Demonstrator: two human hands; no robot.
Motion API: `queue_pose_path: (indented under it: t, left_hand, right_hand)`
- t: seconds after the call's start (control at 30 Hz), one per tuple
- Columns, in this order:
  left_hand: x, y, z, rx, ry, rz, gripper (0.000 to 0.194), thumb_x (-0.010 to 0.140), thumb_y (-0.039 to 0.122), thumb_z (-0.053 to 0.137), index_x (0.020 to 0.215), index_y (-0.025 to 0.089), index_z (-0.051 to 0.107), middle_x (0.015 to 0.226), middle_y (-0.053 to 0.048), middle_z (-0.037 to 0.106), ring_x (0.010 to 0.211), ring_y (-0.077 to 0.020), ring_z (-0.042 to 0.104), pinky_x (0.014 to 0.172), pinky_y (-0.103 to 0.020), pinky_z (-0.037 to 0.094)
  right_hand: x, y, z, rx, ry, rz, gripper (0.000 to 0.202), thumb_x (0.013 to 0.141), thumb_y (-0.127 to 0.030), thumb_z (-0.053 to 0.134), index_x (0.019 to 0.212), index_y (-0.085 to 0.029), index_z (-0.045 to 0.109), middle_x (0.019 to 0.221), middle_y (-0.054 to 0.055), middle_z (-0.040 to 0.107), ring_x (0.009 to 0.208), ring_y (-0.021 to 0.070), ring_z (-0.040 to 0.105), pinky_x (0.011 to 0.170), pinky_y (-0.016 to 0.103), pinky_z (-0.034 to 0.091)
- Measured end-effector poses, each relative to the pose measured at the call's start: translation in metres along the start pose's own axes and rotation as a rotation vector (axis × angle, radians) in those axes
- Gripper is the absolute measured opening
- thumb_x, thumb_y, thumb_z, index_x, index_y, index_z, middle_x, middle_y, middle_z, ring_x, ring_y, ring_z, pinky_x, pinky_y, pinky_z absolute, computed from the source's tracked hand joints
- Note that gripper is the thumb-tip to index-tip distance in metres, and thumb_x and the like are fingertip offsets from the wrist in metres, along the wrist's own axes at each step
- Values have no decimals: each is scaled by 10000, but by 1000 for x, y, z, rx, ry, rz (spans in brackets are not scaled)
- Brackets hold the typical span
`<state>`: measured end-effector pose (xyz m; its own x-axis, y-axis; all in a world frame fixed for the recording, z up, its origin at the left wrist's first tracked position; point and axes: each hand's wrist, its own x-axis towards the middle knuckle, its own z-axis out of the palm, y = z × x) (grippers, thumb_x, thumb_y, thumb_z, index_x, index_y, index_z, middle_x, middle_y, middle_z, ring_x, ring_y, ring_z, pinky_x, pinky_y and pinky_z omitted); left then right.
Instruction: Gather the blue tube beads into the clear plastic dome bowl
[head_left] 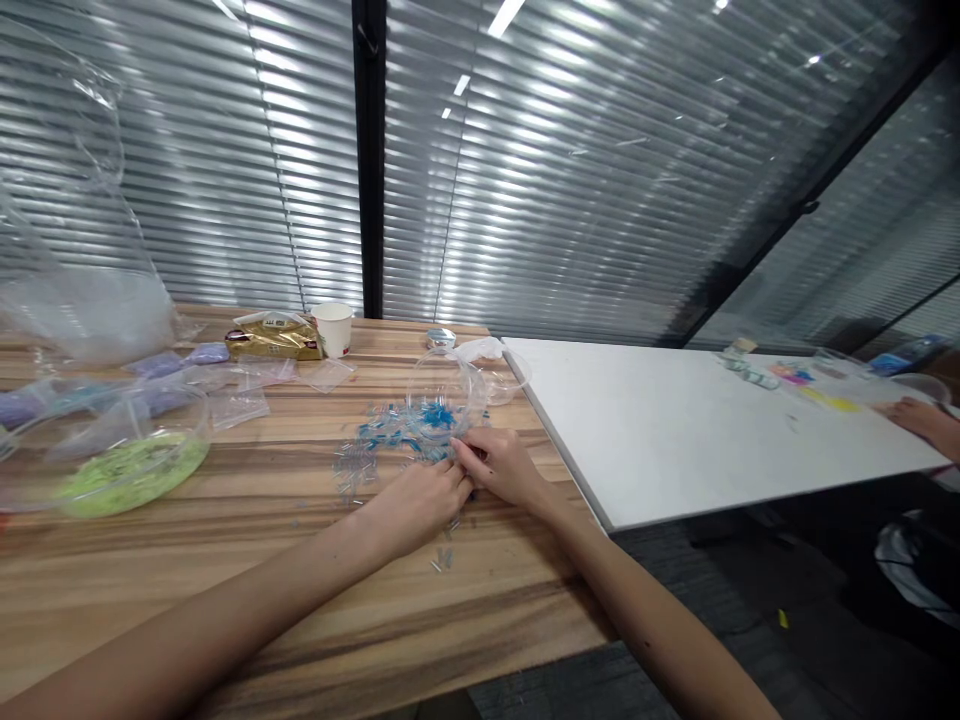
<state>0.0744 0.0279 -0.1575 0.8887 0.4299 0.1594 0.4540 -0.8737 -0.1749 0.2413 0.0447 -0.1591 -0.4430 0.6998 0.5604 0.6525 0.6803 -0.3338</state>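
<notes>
Bits (375, 437) strewn on the bench (360, 620), around the hands and up to the tub. Left hand (439, 493) and right hand (501, 462) meet, fingers bunched, presumably for such small pieces; cannot tell if either grip is clamped on any. Tub (418, 380) just beyond seems tipped, perhaps for easy reach; cup (332, 329) stands farther back, likely out of the way.

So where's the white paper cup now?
In the head view, the white paper cup stands at the back of the wooden table, left of centre, just right of the gold packet.
</notes>
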Motion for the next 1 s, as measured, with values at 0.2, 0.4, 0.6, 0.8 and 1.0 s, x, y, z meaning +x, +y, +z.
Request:
queue_pose_path:
  t: [0.2, 0.4, 0.6, 0.8, 1.0]
  left_hand:
    - [0, 4, -12, 70, -119, 8, 286, 853, 18, 462, 1117, 62, 563, 1183, -187, 582, 1061, -288, 583, 808, -376, 528]
    - [-5, 5, -19, 67, -138, -7, 315, 827, -28, 461, 1109, 70, 563, 1112, -163, 612, 1030, -275, 594, 771, -355, 526]
    - [-8, 7, -26, 34, -179, -17, 299, 804, -22, 481, 1054, 107, 580, 1070, -128, 619, 986, -265, 597, 747, -333, 503]
    - [-7, 8, -45, 7, -298, -35, 353, 809, -39, 461, 1106, 112, 576, 1066, -110, 614, 968, -260, 600, 729, -321, 500]
    - [-8, 7, -46, -50, -255, -43, 350, 773, -69, 486, 1044, 116, 605, 990, -97, 634, 900, -239, 618, 706, -280, 488]
  right_hand:
    - [1, 0, 0, 17, 46, -24, 344, 908, -216, 430, 567, -181, 465, 523, -15, 502, 486, 100, 404, 521, 239, 276]
    - [1, -1, -1, 8, 52, -7, 359, 918, -231, 415, 564, -187, 455, 517, -14, 489, 478, 103, 402, 508, 242, 273]
    - [0, 0, -1, 4, 46, 12, 364, 920, -237, 420, 562, -187, 459, 521, -12, 490, 482, 105, 404, 509, 247, 270]
    - [-1, 1, -1, 20, 80, 0, 360, 915, -239, 427, 559, -185, 437, 518, -18, 470, 485, 100, 395, 511, 243, 264]
    - [0, 1, -1, 31, 99, -3, 368, 917, -243, 425, 554, -184, 421, 517, -20, 458, 486, 96, 392, 514, 243, 269]
